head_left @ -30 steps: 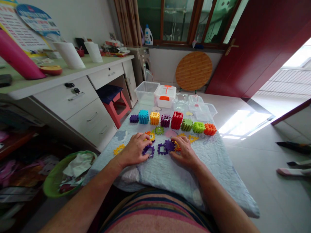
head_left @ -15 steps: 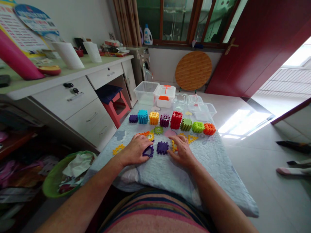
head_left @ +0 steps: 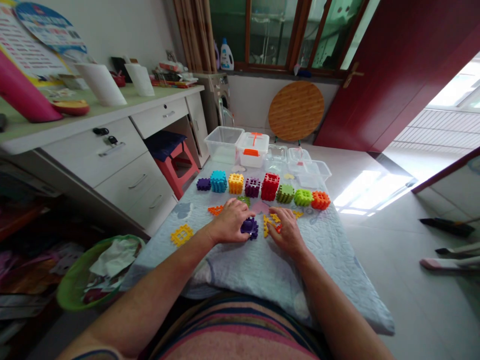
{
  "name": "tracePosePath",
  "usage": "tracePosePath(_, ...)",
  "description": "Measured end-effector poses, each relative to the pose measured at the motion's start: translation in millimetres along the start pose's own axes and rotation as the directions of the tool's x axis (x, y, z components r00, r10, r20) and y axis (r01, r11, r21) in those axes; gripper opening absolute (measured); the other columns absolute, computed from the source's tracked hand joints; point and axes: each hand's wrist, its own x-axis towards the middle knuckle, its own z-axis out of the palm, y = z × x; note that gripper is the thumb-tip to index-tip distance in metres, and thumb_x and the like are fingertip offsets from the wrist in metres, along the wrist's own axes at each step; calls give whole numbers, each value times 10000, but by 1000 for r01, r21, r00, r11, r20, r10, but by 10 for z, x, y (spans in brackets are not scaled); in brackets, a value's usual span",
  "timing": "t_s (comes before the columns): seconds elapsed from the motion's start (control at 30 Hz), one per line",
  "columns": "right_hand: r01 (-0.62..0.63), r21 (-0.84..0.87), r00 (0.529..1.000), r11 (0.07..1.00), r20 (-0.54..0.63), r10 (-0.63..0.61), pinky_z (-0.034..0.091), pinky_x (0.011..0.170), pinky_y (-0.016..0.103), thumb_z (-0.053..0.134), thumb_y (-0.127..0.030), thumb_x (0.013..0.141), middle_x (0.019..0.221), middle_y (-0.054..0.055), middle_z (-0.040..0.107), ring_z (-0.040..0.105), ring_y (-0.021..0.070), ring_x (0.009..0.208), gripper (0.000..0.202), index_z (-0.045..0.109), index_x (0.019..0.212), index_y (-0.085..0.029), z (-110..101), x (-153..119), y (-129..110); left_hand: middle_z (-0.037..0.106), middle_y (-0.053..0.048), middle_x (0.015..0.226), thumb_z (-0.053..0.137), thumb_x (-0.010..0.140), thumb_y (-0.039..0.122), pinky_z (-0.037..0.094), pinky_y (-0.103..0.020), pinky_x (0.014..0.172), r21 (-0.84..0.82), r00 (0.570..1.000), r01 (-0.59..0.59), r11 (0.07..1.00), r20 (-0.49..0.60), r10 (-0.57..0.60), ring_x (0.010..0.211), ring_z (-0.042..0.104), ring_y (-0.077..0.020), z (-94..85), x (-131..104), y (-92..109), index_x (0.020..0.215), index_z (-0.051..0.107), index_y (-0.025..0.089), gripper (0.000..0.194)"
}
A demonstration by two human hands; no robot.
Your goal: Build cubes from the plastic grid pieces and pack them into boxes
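My left hand [head_left: 231, 221] is closed on a dark purple interlocking tile [head_left: 248, 227] with notched edges. That tile lies over the solid purple tile, which is largely covered, and I cannot tell whether the two are joined. My right hand [head_left: 288, 231] rests on the table with fingers apart, over yellow lattice pieces [head_left: 267, 225] and a bit of orange. Left of my left hand lie an orange triangular piece [head_left: 215, 210] and a yellow window-like square [head_left: 182, 235]. A green tile [head_left: 244, 200] shows just beyond the fingers.
Behind the hands stands a row of stacked tiles, including blue [head_left: 218, 181], red [head_left: 270, 186] and orange [head_left: 320, 200] ones. Clear plastic boxes, one with an orange-latched lid [head_left: 253, 150], stand at the far end of the cloth-covered table [head_left: 240, 270]. A white desk [head_left: 123, 145] is at the left.
My left hand has moved right, bringing the purple tile from beside the solid purple tile to on top of it. My right hand stays nearly in place.
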Motion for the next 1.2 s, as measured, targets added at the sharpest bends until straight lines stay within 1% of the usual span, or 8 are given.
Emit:
tracePosePath(0.1,-8,-4,1000,1000,-1,8,437,925,430,583,-193,802,1063,95,647,543,273,1028,342,590,1145,-199,-17,-2,10,604,-83,1071,725,679,420,330,-445,1023,1,999,1,1000,36,-1,1069,518,-286,84,56,7,1142,641,215,512)
tracePosePath(0.23,-6,4,1000,1000,5,6,437,929,423,585,-186,798,1059,100,646,542,269,1024,338,589,1136,-180,-36,6,6,604,-85,1119,753,661,476,353,-434,1008,4,997,32,999,67,-32,1088,521,-294,143,44,-5,1161,626,214,578)
tracePosePath(0.43,-10,19,1000,1000,-2,10,445,921,423,580,-176,797,1059,91,646,551,269,1021,342,586,1138,-204,-40,5,4,632,-74,1077,733,684,501,393,-424,943,-14,992,78,997,101,-76,1040,558,-291,205,46,-22,1116,634,226,522)
tracePosePath(0.67,-18,23,1000,1000,11,18,451,917,432,568,-172,798,1056,96,637,553,272,1019,351,585,1146,-208,-26,0,17,631,-67,1031,741,668,479,388,-422,952,-3,995,92,996,34,-92,1019,562,-283,197,-4,-10,1073,635,218,494)
tracePosePath(0.8,-20,22,1000,1000,18,19,455,913,426,568,-174,799,1059,96,636,554,269,1017,343,587,1140,-207,-26,1,18,629,-72,1039,736,673,475,393,-423,933,18,991,109,994,73,-110,1021,562,-291,184,-16,-5,1057,638,221,471)
tracePosePath(0.9,-19,18,1000,1000,21,18,458,911,420,568,-175,797,1058,98,635,558,266,1013,343,585,1139,-199,-23,-1,23,624,-80,1065,743,660,499,403,-426,921,29,988,111,993,109,-113,1025,562,-298,186,-9,4,1077,637,217,515)
tracePosePath(1.1,-21,25,999,999,27,20,463,911,428,563,-160,794,1062,103,632,562,266,1011,350,584,1141,-200,-19,-2,30,629,-86,1060,727,693,499,406,-433,934,22,992,100,995,78,-101,1022,563,-296,201,15,39,1079,640,209,490)
tracePosePath(1.2,-19,27,1000,999,26,18,467,910,423,562,-164,796,1065,103,630,563,262,1013,350,581,1144,-192,-22,-3,27,629,-85,1067,739,679,515,407,-435,935,17,990,110,994,89,-111,1025,565,-299,199,22,50,1079,638,215,510)
